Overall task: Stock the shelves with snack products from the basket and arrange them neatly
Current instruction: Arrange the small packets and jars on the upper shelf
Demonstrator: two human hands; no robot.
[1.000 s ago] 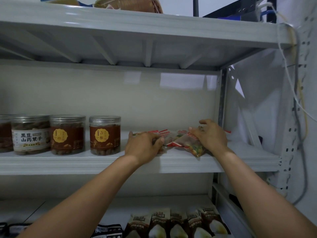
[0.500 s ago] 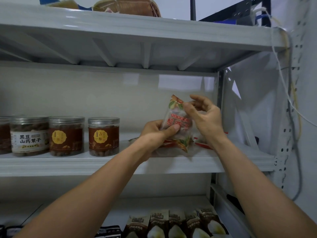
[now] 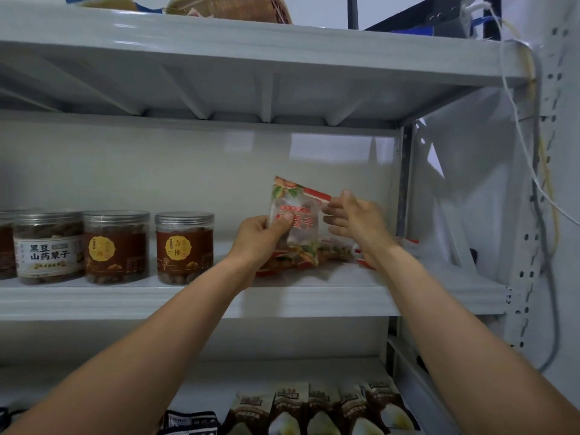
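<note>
Left hand (image 3: 260,239) grips upright snack packet (image 3: 302,229).

Packet (image 3: 296,221): lay flat near the right end of the shelf (image 3: 314,302) a second ago, now raised upright with its front facing out.
Left hand (image 3: 257,237): was pressing down on the pile, now grips the packet's left side with the thumb across the front.
Right hand (image 3: 354,224): has left the pile; its fingers, nearly straight, now reach the packet's upper right corner.
Pile (image 3: 335,251): now uncovered.
</note>
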